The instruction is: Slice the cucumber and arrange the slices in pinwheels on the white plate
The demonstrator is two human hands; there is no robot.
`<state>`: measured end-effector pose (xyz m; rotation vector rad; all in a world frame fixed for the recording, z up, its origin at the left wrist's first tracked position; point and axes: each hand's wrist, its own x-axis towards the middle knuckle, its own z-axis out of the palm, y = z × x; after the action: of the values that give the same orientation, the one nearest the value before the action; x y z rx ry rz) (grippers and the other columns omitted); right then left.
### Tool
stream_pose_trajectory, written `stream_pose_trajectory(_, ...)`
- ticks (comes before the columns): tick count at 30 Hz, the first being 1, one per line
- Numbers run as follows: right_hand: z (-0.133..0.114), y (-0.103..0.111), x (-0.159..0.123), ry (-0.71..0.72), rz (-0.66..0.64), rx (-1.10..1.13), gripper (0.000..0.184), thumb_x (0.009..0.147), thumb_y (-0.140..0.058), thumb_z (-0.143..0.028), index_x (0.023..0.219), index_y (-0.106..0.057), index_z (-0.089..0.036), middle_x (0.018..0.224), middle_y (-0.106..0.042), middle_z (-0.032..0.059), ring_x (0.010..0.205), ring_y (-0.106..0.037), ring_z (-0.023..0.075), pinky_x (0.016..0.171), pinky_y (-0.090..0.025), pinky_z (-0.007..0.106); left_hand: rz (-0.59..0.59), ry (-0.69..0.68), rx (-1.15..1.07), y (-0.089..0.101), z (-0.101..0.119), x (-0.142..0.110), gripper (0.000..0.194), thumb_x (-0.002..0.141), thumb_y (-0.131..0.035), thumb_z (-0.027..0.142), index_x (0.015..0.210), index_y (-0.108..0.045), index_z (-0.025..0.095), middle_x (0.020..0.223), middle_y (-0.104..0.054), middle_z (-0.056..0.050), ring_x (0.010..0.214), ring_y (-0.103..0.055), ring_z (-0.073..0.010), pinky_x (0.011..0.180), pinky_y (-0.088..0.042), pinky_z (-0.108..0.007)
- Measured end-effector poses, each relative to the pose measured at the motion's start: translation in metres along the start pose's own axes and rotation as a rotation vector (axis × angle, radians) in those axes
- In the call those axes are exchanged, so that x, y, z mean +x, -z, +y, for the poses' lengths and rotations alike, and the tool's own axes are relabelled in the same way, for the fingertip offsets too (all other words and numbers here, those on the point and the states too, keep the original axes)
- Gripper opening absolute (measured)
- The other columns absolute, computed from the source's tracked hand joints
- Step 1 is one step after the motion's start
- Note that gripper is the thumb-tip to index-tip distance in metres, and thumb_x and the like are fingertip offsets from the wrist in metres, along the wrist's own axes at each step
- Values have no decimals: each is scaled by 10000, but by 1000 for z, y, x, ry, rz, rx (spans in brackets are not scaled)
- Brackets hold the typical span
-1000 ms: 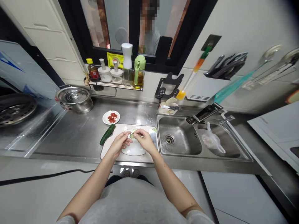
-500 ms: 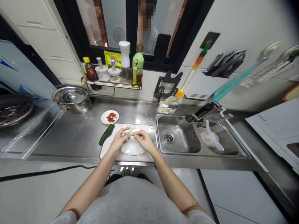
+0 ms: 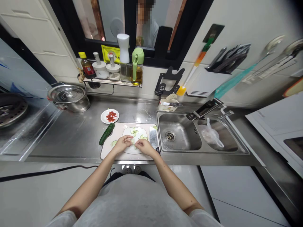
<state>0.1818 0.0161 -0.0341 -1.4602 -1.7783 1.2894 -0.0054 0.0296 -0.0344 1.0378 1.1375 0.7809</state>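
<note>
Both my hands are close together over a square white plate (image 3: 126, 130). Thumb and fingers of my left hand (image 3: 123, 143) pinch pale cucumber slices (image 3: 133, 141). My right hand (image 3: 145, 147) pinches at the right side of the same slices, its fingertips nearly meeting the left ones. On the plate, cucumber slices (image 3: 134, 130) lie in a curve at the far side, and others (image 3: 143, 137) at the right. The plate rests on a pale cutting board (image 3: 107, 154). A cleaver (image 3: 153, 136) lies along the board's right side. A dark green cucumber (image 3: 107, 134) lies at its left edge.
A small plate of chopped red pieces (image 3: 110, 116) stands behind the board. To the right is a double sink (image 3: 177, 132) with a plastic bag (image 3: 210, 135) in one basin. A lidded steel pot (image 3: 71, 97) stands at left. Bottles (image 3: 124, 60) line a wall rack (image 3: 113, 81).
My hands have drawn nearer to me over the plate, uncovering the cucumber slices at its far side. The slices stay pinched between my fingers. The camera view has shifted slightly.
</note>
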Motion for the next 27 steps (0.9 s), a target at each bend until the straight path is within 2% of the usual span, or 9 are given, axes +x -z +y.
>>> stream_pose_trajectory(5,14,-13,-5,-104,-35,-122,120,771,-570,-167,749,-687,-154,719,-674,14,673,-563,118,611,-391,190,-6,27,139,1,-32,8,452,546,-729,330,952,-647,146,646,-562,42,559,-477,-84,575,-371,-220)
stream_pose_trajectory(9,13,-14,-6,-165,-61,-257,141,799,-551,-174,765,-687,-160,734,-671,10,669,-557,118,588,-358,189,36,33,321,-2,-43,14,385,606,-680,307,963,-662,164,657,-589,41,572,-502,-99,586,-390,-223)
stream_pose_trajectory(14,3,-16,-5,-212,-76,-456,177,852,-508,-176,843,-685,-172,833,-692,40,737,-579,137,610,-339,210,64,8,576,-3,-44,19,324,685,-607,201,1001,-679,189,737,-663,12,653,-569,-123,675,-426,-238)
stream_pose_trajectory(18,-2,-21,-6,-224,-102,-581,190,889,-487,-211,911,-673,-184,921,-696,61,814,-596,159,631,-333,231,67,-18,691,-4,-43,17,331,728,-569,177,1040,-675,200,793,-690,-3,688,-595,-140,694,-428,-244)
stream_pose_trajectory(27,-5,-24,-8,-224,-82,-667,199,932,-434,-231,955,-626,-186,973,-672,67,844,-595,168,643,-330,253,76,-22,920,-12,-29,6,330,811,-507,197,1096,-673,215,880,-703,-46,802,-619,-182,720,-421,-264)
